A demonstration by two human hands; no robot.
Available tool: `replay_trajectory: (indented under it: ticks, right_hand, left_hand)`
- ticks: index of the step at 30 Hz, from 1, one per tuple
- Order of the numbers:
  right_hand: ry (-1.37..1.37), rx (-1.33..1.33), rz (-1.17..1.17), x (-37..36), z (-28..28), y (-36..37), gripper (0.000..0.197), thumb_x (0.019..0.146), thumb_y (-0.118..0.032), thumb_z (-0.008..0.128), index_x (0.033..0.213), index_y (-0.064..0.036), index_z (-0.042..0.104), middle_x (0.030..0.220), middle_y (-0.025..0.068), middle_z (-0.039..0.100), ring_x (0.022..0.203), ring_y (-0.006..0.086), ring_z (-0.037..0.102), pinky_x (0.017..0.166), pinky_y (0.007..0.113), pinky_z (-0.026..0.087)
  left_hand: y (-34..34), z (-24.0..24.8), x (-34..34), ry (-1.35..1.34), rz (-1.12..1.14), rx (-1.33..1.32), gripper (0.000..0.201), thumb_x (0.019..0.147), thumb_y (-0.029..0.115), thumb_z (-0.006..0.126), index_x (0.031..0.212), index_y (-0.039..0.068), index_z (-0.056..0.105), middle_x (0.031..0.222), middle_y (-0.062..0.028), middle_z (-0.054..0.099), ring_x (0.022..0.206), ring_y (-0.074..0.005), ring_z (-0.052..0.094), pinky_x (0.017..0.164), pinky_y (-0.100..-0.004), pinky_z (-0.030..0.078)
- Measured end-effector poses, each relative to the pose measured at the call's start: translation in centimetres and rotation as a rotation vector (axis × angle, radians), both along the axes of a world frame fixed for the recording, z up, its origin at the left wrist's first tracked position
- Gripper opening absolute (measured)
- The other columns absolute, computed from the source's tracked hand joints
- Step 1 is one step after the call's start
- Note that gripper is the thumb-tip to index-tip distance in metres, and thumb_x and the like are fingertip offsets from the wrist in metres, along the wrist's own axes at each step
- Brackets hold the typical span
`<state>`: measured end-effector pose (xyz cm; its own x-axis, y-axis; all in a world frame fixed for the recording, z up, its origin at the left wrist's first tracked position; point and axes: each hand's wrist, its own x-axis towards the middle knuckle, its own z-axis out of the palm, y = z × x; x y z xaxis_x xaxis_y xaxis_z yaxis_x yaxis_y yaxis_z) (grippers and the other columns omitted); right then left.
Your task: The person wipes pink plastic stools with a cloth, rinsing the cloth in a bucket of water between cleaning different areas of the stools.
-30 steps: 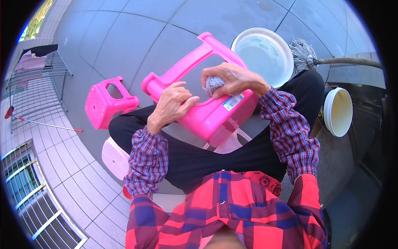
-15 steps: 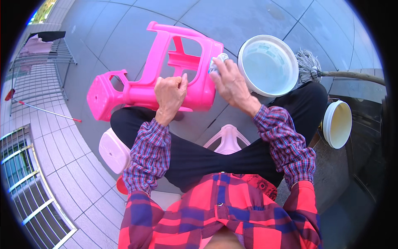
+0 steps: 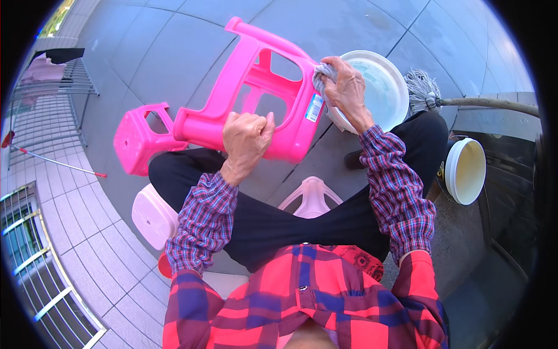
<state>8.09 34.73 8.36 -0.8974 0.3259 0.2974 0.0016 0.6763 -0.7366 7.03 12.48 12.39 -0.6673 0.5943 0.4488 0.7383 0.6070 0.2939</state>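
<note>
A bright pink plastic stool (image 3: 290, 136) lies tipped in front of me, with its legs and openings showing and a small label on its side. My left hand (image 3: 249, 139) is closed over its near edge, thumb up. At the stool's far right corner, my right hand (image 3: 349, 90) presses a bunched grey cloth (image 3: 324, 77) against the plastic. Just beyond that hand stands a white bucket (image 3: 404, 87) holding water; the hand and wrist cover part of its near left side.
A smaller pink stool (image 3: 131, 142) sits left of the big one. Pale pink stools (image 3: 154, 218) (image 3: 314, 195) are by my legs. A mop (image 3: 423, 92) lies right of the bucket, near a second white bucket (image 3: 467, 171). A metal rack (image 3: 58, 87) stands far left.
The large stool has turned and shifted slightly, bringing its label into view. My right hand and the cloth have moved right and up along its corner; my left hand has shifted slightly right.
</note>
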Motion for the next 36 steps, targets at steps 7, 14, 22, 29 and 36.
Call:
replay_trajectory:
  ticks: [7, 14, 22, 29, 36]
  right_hand:
    - [0.097, 0.111, 0.306, 6.1, 1.3, -8.0, 0.038, 0.061, 0.002, 0.057, 0.097, -0.0083, 0.055, 0.081, 0.0108, 0.050, 0.075, 0.0321, 0.058, 0.063, 0.040, 0.049]
    - [-0.015, 0.023, -0.042, -0.1, -0.1, -0.2, 0.024, 0.076, -0.012, 0.058, 0.099, -0.0078, 0.055, 0.086, 0.0144, 0.058, 0.074, 0.0350, 0.060, 0.063, 0.042, 0.048]
    - [0.112, -0.007, 0.295, 5.3, 0.7, -10.4, 0.027, 0.068, -0.007, 0.064, 0.093, -0.0077, 0.053, 0.086, 0.0129, 0.052, 0.074, 0.0340, 0.058, 0.061, 0.042, 0.048]
    - [0.058, -0.152, 0.096, 0.4, 1.4, -3.3, 0.029, 0.069, -0.013, 0.066, 0.095, -0.0103, 0.053, 0.092, 0.0127, 0.056, 0.080, 0.0325, 0.059, 0.069, 0.040, 0.048]
    - [-0.255, -0.587, 0.105, -0.5, 1.7, 2.6, 0.046, 0.072, -0.014, 0.065, 0.116, -0.0120, 0.051, 0.103, 0.0104, 0.058, 0.092, 0.0212, 0.057, 0.078, 0.032, 0.047]
  left_hand:
    - [-0.5, -1.3, -0.3, -0.073, 0.066, -0.083, 0.034, 0.076, 0.013, 0.066, 0.049, 0.008, 0.046, 0.047, -0.0055, 0.045, 0.047, -0.0226, 0.046, 0.051, -0.0339, 0.032]
    - [-0.3, 0.0, 0.1, 0.028, -0.118, -0.057, 0.036, 0.072, 0.009, 0.069, 0.049, 0.009, 0.041, 0.046, -0.0022, 0.041, 0.046, -0.0189, 0.045, 0.052, -0.0321, 0.031]
    - [-1.8, -1.3, -0.9, 0.019, 0.037, -0.072, 0.035, 0.074, 0.011, 0.067, 0.048, 0.008, 0.043, 0.047, -0.0040, 0.044, 0.047, -0.0210, 0.046, 0.053, -0.0332, 0.032]
    - [-2.2, 0.7, -1.5, -0.012, -0.069, -0.012, 0.038, 0.072, 0.007, 0.068, 0.048, 0.008, 0.039, 0.046, -0.0039, 0.041, 0.044, -0.0205, 0.042, 0.051, -0.0325, 0.030]
    - [-4.0, 2.3, -2.3, -0.056, -0.298, -0.006, 0.039, 0.067, 0.005, 0.070, 0.046, 0.009, 0.038, 0.046, -0.0013, 0.037, 0.043, -0.0171, 0.040, 0.052, -0.0300, 0.032]
